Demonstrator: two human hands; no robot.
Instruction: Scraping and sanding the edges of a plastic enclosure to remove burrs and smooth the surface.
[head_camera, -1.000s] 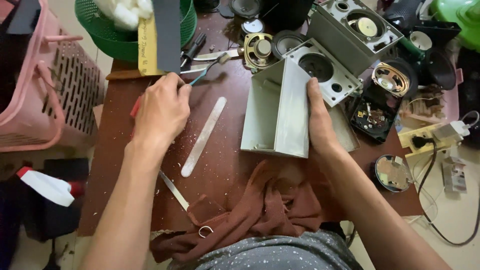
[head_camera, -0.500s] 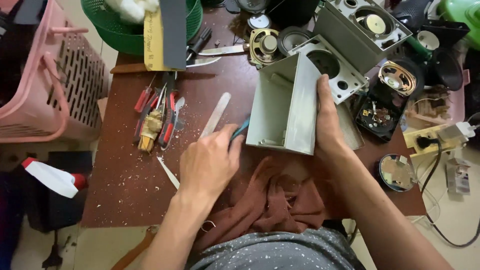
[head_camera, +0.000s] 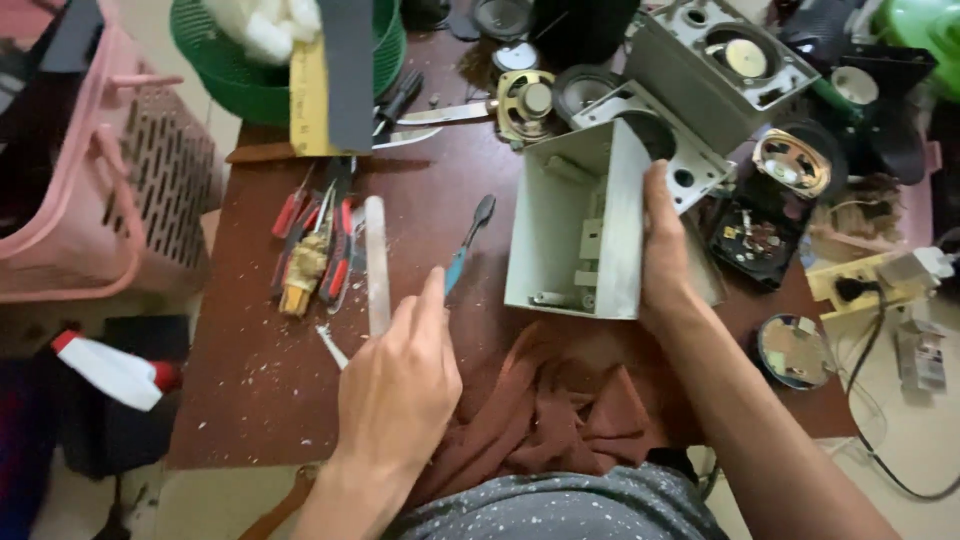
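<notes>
Brown worktop (head_camera: 250, 400) is carrying loose white debris around the left hand (head_camera: 400, 380). Red-handled screwdrivers (head_camera: 310, 245) are lying left of it, a knife (head_camera: 440, 115) and bare speaker driver (head_camera: 528, 100) beyond, a round disc (head_camera: 795, 350) sitting right of the right hand (head_camera: 665, 260).

- My left hand (head_camera: 398, 385) now sits near the table's front edge, off the red-handled tools (head_camera: 312, 250).
- It holds a blue-handled screwdriver (head_camera: 466, 246), lifted up.
- My right hand (head_camera: 664, 255) now tilts the grey speaker box (head_camera: 575, 225) slightly more upright.
</notes>
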